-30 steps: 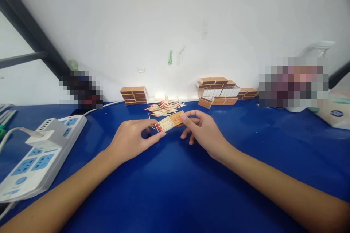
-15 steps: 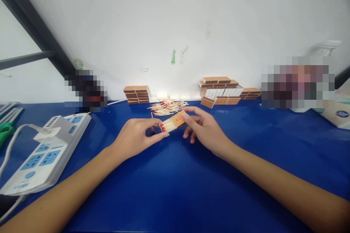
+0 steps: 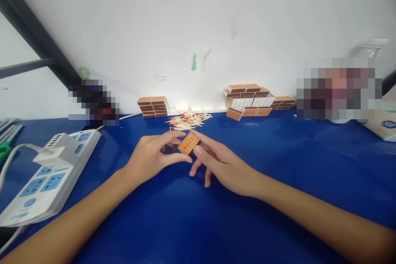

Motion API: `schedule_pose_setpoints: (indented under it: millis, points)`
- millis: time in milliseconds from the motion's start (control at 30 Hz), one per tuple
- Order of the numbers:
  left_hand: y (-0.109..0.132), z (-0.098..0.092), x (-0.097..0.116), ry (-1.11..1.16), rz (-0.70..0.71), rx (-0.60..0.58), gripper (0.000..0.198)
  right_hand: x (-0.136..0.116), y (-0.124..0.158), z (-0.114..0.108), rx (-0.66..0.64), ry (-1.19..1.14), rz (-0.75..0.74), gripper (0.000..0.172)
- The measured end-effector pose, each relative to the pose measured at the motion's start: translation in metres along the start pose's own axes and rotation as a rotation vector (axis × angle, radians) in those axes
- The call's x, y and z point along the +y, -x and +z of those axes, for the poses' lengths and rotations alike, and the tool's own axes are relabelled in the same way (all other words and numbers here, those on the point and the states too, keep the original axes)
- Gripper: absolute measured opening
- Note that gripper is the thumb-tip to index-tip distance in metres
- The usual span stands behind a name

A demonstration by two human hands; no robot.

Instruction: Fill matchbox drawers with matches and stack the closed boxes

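A closed orange matchbox [image 3: 189,143] with red lettering is held tilted above the blue table, between my two hands. My left hand [image 3: 154,152] grips its left end, thumb below and index finger above. At the right end, my right hand [image 3: 221,161] has its thumb and index finger on the box, while its other fingers hang loosely below. No matches show in the box now. Just beyond my hands lies a loose pile of red-tipped matches [image 3: 188,120] near the wall.
A stack of matchboxes [image 3: 152,107] stands left of the pile. A larger matchbox stack [image 3: 249,101] stands to its right, against the wall [image 3: 198,16]. A white power strip [image 3: 52,177] with a plugged-in cable lies at the left on the blue table [image 3: 185,222].
The matchbox tray, which stuck out with matches showing, has slid inside the sleeve. My right hand has moved left and nearer to me, toward my left hand.
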State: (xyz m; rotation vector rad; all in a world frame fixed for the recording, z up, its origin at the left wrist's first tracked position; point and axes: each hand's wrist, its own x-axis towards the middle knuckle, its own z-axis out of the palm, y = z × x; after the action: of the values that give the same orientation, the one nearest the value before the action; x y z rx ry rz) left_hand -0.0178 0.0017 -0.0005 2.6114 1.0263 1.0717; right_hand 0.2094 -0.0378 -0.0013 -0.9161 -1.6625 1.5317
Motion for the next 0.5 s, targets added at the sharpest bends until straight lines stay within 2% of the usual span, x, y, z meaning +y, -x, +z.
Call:
schedule_pose_setpoints:
  millis: [100, 200, 300, 333, 433, 500]
  points:
    - [-0.004, -0.003, -0.002, -0.023, -0.025, -0.012, 0.053, 0.002, -0.001, -0.007, 0.017, 0.083, 0.025, 0.073]
    - [-0.021, -0.021, -0.014, -0.086, -0.13, -0.011, 0.049, 0.004, -0.004, -0.017, 0.152, 0.35, -0.016, 0.069]
    - [-0.047, -0.053, -0.04, -0.205, -0.238, 0.032, 0.041, 0.008, -0.007, -0.031, 0.261, 0.657, -0.108, 0.059]
    - [-0.056, -0.065, -0.051, -0.243, -0.274, 0.048, 0.044, 0.008, -0.008, -0.035, 0.275, 0.729, -0.131, 0.056]
    - [-0.077, -0.096, -0.086, -0.381, -0.349, 0.06, 0.046, 0.01, -0.01, -0.042, 0.285, 0.839, -0.149, 0.046]
    - [-0.083, -0.108, -0.107, -0.371, -0.424, 0.013, 0.049, 0.01, -0.011, -0.044, 0.289, 0.869, -0.148, 0.042]
